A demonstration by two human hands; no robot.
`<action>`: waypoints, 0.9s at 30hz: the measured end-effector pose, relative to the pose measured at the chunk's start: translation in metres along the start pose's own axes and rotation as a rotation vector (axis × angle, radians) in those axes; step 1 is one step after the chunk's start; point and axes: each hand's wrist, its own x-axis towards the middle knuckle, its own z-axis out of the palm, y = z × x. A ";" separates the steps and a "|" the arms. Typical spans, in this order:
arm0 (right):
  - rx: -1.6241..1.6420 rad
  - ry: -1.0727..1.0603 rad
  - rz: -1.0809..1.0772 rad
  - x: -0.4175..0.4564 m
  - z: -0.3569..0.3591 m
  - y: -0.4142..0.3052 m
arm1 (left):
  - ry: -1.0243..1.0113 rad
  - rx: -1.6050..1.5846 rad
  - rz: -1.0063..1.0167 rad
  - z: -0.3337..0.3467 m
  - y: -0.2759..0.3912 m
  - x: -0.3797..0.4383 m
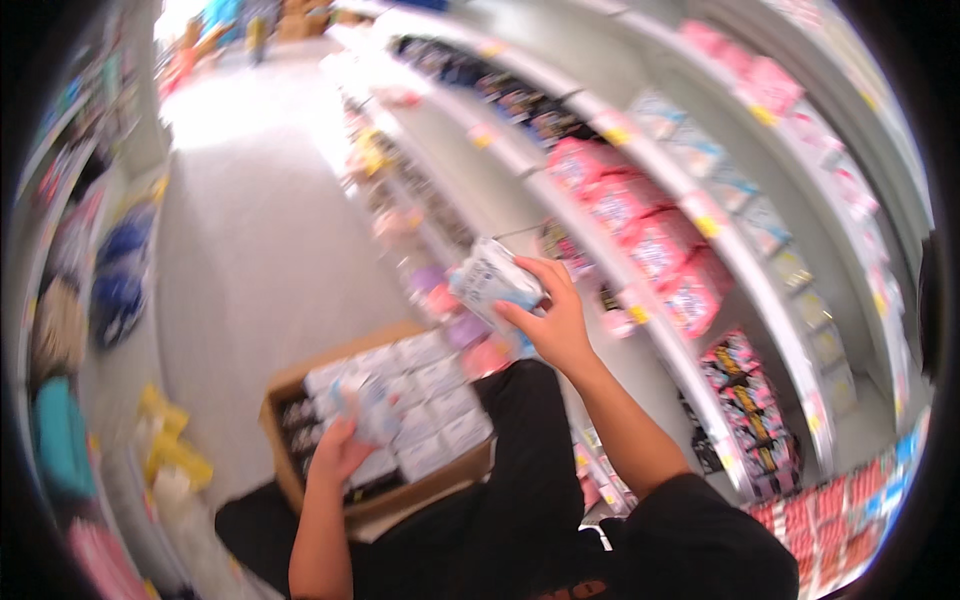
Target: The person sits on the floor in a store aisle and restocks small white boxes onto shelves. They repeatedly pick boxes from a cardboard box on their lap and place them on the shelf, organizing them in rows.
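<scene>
My right hand (pixel 559 326) grips a white and light-blue soft packet (pixel 491 277), thumb on the near side and fingers along the far edge, in front of the shelves. The packet bears writing. My left hand (pixel 339 452) is over an open cardboard box (pixel 420 499) and holds a blurred, clear and pale-blue packet (pixel 373 409); its fingers are partly hidden. White small cartons (pixel 442 379) fill most of the box in rows. Several dark packages (pixel 298 414) lie along its left side. The box rests against my black-clad legs (pixel 525 450).
Shelves (pixel 690 375) curve along the right, with pink packs (pixel 637 225) and dark patterned packs (pixel 750 420). More shelving on the left holds blue packs (pixel 120 270) and a teal item (pixel 61 439). Between them a grey aisle floor (pixel 247 225) runs toward stacked cardboard boxes (pixel 301 19).
</scene>
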 end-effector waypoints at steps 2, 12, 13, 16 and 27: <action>-0.198 0.095 -0.233 0.040 -0.048 -0.018 | 0.039 0.009 0.009 -0.009 0.000 0.000; -0.892 0.454 -0.462 0.109 -0.248 -0.039 | -0.008 -0.004 -0.053 -0.027 -0.008 0.003; -0.912 0.426 -0.393 0.111 -0.265 -0.028 | -0.005 0.001 -0.045 -0.026 -0.008 0.003; -0.924 0.446 -0.171 0.114 -0.321 0.017 | 0.011 0.004 -0.040 -0.029 -0.010 0.003; -0.980 0.480 0.119 0.160 -0.391 0.065 | 0.070 0.013 -0.049 -0.035 -0.013 0.004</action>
